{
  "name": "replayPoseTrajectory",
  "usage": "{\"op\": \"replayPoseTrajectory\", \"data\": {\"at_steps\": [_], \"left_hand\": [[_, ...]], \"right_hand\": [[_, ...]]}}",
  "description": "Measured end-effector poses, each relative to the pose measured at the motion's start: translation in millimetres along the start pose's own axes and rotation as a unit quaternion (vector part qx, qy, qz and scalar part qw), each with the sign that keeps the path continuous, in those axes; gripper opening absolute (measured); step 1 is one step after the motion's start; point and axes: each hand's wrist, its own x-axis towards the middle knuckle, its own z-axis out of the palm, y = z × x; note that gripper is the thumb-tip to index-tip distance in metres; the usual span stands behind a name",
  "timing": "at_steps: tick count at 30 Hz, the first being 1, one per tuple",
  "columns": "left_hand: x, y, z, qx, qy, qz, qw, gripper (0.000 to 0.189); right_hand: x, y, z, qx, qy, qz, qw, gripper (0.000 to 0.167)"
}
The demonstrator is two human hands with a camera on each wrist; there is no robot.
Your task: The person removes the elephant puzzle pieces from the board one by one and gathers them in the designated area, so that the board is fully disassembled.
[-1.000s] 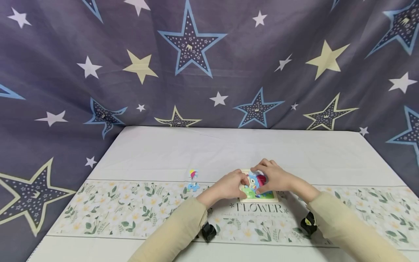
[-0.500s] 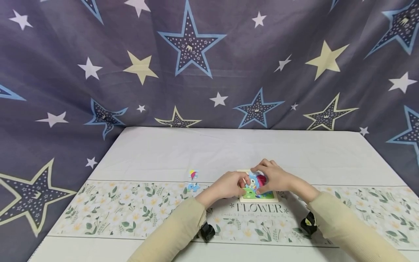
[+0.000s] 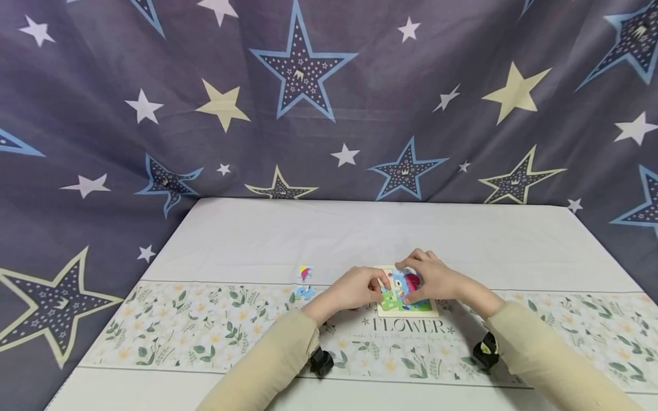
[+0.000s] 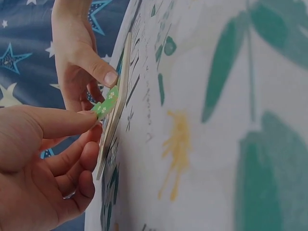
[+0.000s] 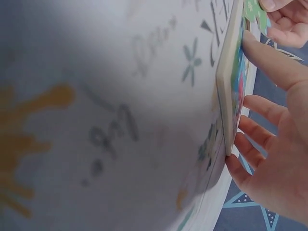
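Note:
My left hand [image 3: 354,287] pinches a green jigsaw piece with white flowers [image 4: 107,102] between thumb and fingers, tilted over the left part of a wooden puzzle board [image 3: 408,314]. The board has a pale frame and a colourful picture with blue, red and green pieces in it. Over its right part rests my right hand [image 3: 436,277]. In the right wrist view its thumb [image 5: 262,53] touches the face of the picture, and the spread fingers lie along the board's edge. Both hands hide parts of the picture.
Two loose jigsaw pieces lie left of the board: a yellow and red one [image 3: 305,272] and a blue one [image 3: 305,292]. A floral runner [image 3: 205,325] with the word FLOWER crosses the white table [image 3: 257,234]. Behind hangs a star-patterned curtain [image 3: 329,137].
My left hand has tilted and shifted the green piece slightly at the board's left side, at one point uncovering more of the frame. The right hand has stayed in place.

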Motion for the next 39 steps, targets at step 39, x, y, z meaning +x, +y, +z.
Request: {"op": "replayPoseTrajectory", "data": {"at_steps": [39], "left_hand": [[-27.2, -25.1, -24.5, -0.007, 0.042, -0.002, 0.9991, 0.012]], "right_hand": [[-1.4, 0, 2, 0.005, 0.000, 0.005, 1.0000, 0.073]]}}
